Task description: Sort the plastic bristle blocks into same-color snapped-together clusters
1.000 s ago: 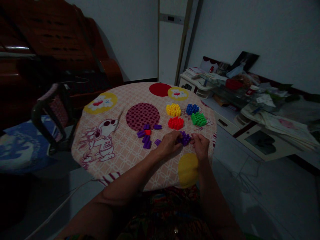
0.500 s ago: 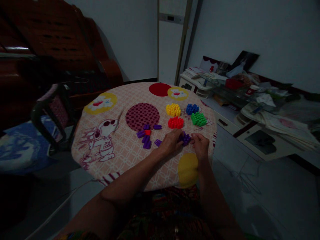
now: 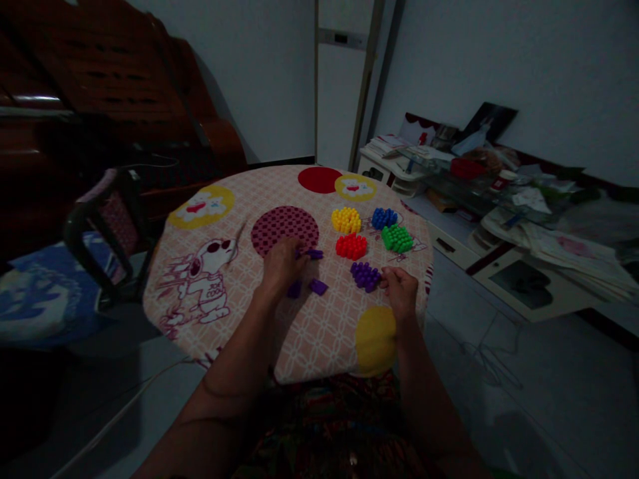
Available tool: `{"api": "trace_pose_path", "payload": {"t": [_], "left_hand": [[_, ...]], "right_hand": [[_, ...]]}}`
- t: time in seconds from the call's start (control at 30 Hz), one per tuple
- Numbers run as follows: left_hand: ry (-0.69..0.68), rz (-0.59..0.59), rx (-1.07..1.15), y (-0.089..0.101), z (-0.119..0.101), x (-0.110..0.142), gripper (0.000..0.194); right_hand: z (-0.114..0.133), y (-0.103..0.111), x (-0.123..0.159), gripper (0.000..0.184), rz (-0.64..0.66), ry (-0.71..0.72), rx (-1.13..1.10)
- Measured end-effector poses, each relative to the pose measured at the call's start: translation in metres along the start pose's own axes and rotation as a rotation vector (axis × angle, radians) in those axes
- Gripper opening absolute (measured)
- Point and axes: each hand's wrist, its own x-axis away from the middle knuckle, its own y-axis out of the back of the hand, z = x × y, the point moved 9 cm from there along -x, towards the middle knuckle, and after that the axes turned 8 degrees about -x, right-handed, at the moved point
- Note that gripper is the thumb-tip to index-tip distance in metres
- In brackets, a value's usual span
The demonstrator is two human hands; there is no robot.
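Observation:
My left hand (image 3: 284, 266) is over the loose purple pieces, fingers curled downward and partly hidden. One purple piece (image 3: 318, 287) lies just right of it, another small purple piece (image 3: 314, 254) by its fingertips. My right hand (image 3: 400, 286) rests at the right edge of a purple cluster of knobbed pieces (image 3: 366, 275), fingers closed and touching or nearly touching it; what they pinch is too small to make out. Beyond that stand a red cluster (image 3: 351, 247), a yellow cluster (image 3: 346, 220), a green cluster (image 3: 397, 237) and a blue cluster (image 3: 384, 218).
A patterned cloth covers the round table (image 3: 210, 233). To the left is a dark-framed chair (image 3: 107, 226), with a wooden bench (image 3: 124, 73) behind. Along the right wall runs a low cabinet (image 3: 454, 249) piled with papers and bags.
My left hand has moved left from the purple cluster to the loose purple pieces, covering several of them. The loose piece nearest the cluster has shifted slightly. My right hand stays put.

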Motion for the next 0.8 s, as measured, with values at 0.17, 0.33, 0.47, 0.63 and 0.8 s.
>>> {"api": "trace_pose_path", "payload": {"t": [0.17,0.33,0.47,0.63,0.8], "left_hand": [[0.093,0.246,-0.082,0.001,0.05,-0.001,0.028],[0.058,0.32,-0.105,-0.006,0.055,0.002,0.013],[0.093,0.224,-0.061,0.006,0.052,-0.001,0.018],[0.003,0.115,0.205,0.008,0.007,0.001,0.021],[-0.184,0.145,0.253,-0.03,-0.064,0.014,0.025]], "right_hand": [[0.0,0.0,0.0,0.036,0.004,-0.01,0.004],[-0.002,0.001,-0.002,0.037,0.005,0.018,0.027],[-0.003,0.001,-0.003,0.039,0.012,0.029,0.04],[-0.005,0.001,-0.003,0.04,0.016,0.032,0.044],[-0.004,0.001,-0.002,0.038,0.017,0.025,0.038]]}}
